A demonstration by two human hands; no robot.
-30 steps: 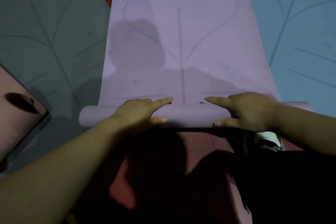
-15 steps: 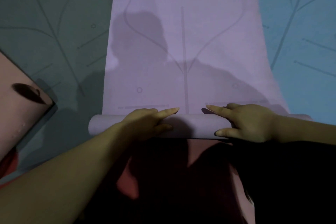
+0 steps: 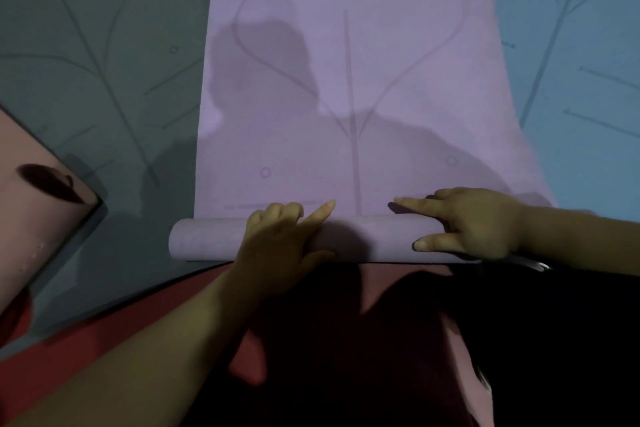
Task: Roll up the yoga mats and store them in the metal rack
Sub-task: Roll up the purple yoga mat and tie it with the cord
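Purple mat (image 3: 346, 97), part-rolled, is gripped by left hand (image 3: 277, 239) and right hand (image 3: 479, 224).

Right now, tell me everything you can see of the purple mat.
The purple mat looks like soft, matte foam, printed with a centre line, curving lines, small circles and a round emblem at the far end. Its near end is wound into a tight roll lying crosswise; the rest lies flat. The left hand and right hand grip the roll.
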